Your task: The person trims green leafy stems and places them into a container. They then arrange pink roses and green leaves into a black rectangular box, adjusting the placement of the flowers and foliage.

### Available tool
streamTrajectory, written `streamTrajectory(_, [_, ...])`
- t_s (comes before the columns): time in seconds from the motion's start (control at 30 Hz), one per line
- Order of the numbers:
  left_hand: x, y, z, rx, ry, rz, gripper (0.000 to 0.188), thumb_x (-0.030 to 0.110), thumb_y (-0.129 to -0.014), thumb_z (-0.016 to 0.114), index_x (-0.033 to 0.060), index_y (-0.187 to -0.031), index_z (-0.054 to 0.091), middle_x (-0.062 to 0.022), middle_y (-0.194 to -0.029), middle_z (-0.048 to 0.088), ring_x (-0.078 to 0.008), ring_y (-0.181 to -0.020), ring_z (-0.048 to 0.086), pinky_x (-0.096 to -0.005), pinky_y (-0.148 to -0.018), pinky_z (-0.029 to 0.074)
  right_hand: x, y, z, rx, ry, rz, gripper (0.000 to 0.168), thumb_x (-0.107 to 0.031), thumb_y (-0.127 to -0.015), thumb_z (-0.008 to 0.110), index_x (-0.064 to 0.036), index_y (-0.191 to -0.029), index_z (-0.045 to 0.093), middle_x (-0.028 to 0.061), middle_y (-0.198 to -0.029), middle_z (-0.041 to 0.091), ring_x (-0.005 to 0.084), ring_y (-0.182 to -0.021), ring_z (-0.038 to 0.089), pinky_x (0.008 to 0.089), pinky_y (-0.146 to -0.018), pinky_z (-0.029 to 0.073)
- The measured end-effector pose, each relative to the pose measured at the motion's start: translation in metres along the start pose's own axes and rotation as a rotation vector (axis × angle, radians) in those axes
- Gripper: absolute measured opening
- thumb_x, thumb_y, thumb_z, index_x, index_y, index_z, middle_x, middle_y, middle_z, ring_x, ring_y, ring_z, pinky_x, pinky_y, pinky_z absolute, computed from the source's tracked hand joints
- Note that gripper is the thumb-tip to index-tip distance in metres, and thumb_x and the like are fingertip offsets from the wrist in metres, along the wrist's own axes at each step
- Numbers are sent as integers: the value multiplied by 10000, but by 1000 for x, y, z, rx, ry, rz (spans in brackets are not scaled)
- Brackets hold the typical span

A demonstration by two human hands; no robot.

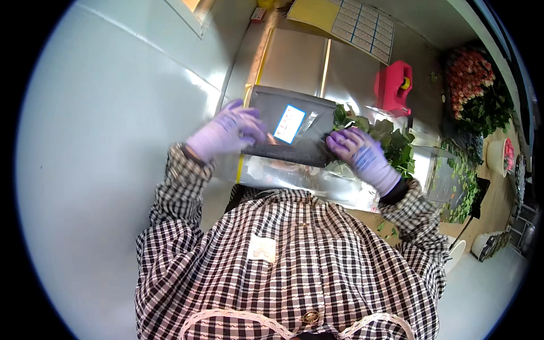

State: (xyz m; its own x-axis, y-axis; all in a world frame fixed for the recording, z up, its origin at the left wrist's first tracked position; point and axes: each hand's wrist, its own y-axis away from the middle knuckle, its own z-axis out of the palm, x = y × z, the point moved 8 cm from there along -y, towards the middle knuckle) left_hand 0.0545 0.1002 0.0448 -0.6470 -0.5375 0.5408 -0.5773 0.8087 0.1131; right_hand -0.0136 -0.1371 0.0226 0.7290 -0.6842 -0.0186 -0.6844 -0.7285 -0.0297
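A dark grey wrap (272,104) lies flat in front of me on a shiny metal worktop, with a white, blue-edged label (290,124) bearing writing on it. Green leafy stems (393,142) stick out from its right end; the flower heads cannot be seen. My left hand (231,127), in a purple-coated glove, is at the wrap's left edge, somewhat blurred, with fingers apart and nothing visible in them. My right hand (361,155), gloved alike, has its curled fingers at the wrap's right end beside the leaves; its fingertips are partly hidden, so its grip is unclear.
A pink plastic container with a yellow cap (395,89) stands behind the leaves. Sheets of labels (361,27) lie at the back. Pink roses (471,76) are bunched at the far right, above loose leaves (457,182) and a white bucket (496,157). A wall borders the left.
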Motion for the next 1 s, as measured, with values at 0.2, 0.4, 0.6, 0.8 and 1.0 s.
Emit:
streamTrajectory(0.2, [69,22,67,-326,-141,-161,364,268,-781,693,120,-1113,670,-85,-1225,614,-264,-1219,518,-491,-1133,290,-25,8,62,-10,1,132,397,-179,-862,497,-90,-1244,561,159,-1442,441,327,-1360,383,465,-1160,277])
streamTrajectory(0.4, [59,-29,91,116,-455,-138,803,421,-769,709,103,-1436,395,-98,-1494,382,-270,-1424,292,-485,-1198,152,-32,-6,52,40,84,106,477,-185,-864,488,-98,-1332,505,128,-1424,453,302,-1350,397,448,-1152,298])
streamTrajectory(0.6, [39,-19,99,134,-488,-107,824,450,-790,673,108,-1470,356,-103,-1501,371,-275,-1421,294,-500,-1192,155,37,45,15,84,-37,351,327,-114,-835,538,-154,-1152,614,54,-1204,573,267,-1152,531,419,-1030,428])
streamTrajectory(0.8, [52,-14,91,102,-467,-93,819,435,-796,659,85,-1471,355,-159,-1524,329,-337,-1411,300,-543,-1174,176,209,196,-73,585,-233,1008,242,-35,-821,587,-86,-1019,717,102,-1020,696,252,-948,658,324,-799,506])
streamTrajectory(1.0, [70,-12,69,27,-403,-114,758,383,-820,653,93,-1462,375,-156,-1515,343,-322,-1407,306,-569,-1161,171,303,120,58,77,-1211,1057,254,-136,-876,580,-48,-1101,656,62,-856,708,205,-667,630,298,-588,506])
